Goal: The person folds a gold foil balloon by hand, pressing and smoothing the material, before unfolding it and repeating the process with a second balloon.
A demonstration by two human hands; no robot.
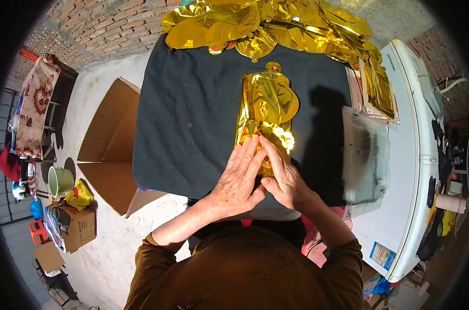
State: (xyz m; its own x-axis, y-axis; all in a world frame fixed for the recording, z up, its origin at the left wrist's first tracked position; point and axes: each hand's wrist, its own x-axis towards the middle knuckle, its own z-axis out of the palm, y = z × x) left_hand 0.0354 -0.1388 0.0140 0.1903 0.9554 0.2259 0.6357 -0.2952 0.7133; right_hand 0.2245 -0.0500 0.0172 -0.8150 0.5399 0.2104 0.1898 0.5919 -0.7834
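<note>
A flat gold foil balloon (270, 98), partly folded into a long strip with a rounded lobe and a small tab at its far end, lies on the black cloth (188, 119). My left hand (238, 178) rests on its near end, fingers stretched out and pointing away from me. From the other side my right hand (286, 181) lies on the same end, its fingers extended and the fingertips meeting those of the left. Neither hand is wrapped around anything. The foil beneath the palms is mostly hidden.
More gold foil balloons (213, 28) are heaped along the table's far edge. At the right are folded gold foil pieces (378, 85), clear plastic bags (366, 155) and a white chest freezer (402, 170). An open cardboard box (110, 129) stands left of the table.
</note>
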